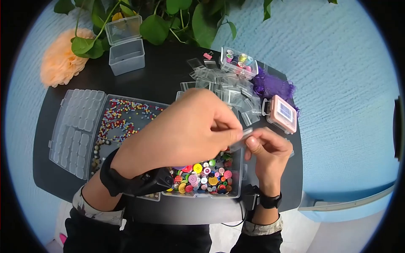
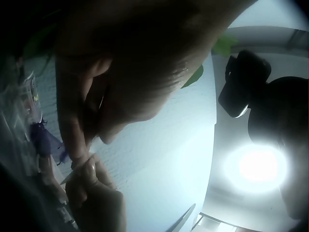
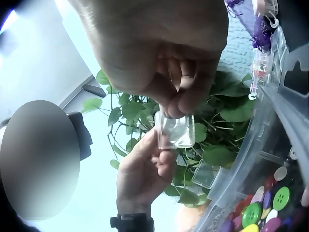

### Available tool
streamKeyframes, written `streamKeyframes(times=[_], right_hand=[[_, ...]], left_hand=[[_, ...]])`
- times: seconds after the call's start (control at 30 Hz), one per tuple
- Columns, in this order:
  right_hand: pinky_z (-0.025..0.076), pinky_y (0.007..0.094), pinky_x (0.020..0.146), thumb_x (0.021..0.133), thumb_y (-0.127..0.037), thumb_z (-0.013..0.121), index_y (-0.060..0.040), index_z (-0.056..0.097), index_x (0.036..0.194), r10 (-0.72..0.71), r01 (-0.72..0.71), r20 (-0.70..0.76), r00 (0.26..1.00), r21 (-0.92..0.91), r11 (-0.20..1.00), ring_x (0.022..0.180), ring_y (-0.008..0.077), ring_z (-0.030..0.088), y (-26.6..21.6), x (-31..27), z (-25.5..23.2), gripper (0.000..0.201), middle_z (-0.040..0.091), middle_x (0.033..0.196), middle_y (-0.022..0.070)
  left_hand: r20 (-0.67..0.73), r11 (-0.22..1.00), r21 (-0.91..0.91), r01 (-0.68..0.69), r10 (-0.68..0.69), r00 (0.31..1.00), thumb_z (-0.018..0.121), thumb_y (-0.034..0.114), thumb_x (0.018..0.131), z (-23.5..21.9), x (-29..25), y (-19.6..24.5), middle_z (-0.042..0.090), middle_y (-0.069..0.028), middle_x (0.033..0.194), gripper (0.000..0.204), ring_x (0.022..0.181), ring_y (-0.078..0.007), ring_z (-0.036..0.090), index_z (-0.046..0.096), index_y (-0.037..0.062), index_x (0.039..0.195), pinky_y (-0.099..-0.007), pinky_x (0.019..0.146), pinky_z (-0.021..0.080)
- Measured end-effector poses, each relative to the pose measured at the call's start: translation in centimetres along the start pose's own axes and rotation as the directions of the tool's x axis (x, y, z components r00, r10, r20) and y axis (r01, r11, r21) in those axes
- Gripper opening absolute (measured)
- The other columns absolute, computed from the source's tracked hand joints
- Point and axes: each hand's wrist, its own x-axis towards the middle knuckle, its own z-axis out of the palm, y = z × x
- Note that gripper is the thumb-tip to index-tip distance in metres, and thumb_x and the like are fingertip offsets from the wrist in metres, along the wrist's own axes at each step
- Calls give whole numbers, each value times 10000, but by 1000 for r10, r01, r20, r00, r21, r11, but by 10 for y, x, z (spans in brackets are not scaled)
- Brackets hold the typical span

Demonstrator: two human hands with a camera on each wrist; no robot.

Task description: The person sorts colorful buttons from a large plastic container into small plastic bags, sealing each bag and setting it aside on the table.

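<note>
Between both hands is a small clear plastic bag (image 3: 177,134), flat and squarish, held up above the table. My left hand (image 1: 190,126) reaches across from the left and pinches it at the edge with thumb and fingers. From the right, my right hand (image 1: 272,149) pinches the same edge, its fingertips close beside the left ones. In the left wrist view the bag is mostly hidden by the fingers. Under the left forearm stands an open box of colourful buttons (image 1: 204,180), partly covered by that arm.
A pile of small clear bags (image 1: 228,86) lies beyond the hands. Around it are a box of thread spools (image 1: 239,63), purple mesh (image 1: 272,83) and a pink case (image 1: 283,113). Left are a bead box (image 1: 126,116) and an open empty container (image 1: 127,57). Plant leaves (image 1: 154,29) overhang.
</note>
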Motion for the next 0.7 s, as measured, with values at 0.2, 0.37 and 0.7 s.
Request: streamKeyframes(times=[0.2,0.37,0.7], right_hand=[[517,220,606,827,43,743,50,718,980,-105,116,91,990,-118,986,733,137,649,-4,2,4,155,687,969,126],[607,278,806,784,93,759,39,558,1305,-134,136,-83,987,21,990,1072,243,647,-2,3,9,561,517,1337,176],[547,224,676,796,84,746,103,718,942,-164,162,4,986,-185,969,753,149,704,8,1,12,149,720,874,131]], left_hand=[[145,964,241,-115,81,986,658,-16,825,-3,0,-8,687,-95,700,84,615,-81,604,700,-67,877,-249,558,489],[-141,876,421,-236,320,937,657,-16,801,9,4,-20,601,-125,591,101,515,-87,561,698,-31,892,-268,491,433],[-118,716,554,-426,574,811,695,5,763,22,7,-28,616,-163,642,100,508,-283,605,712,1,861,-330,467,447]])
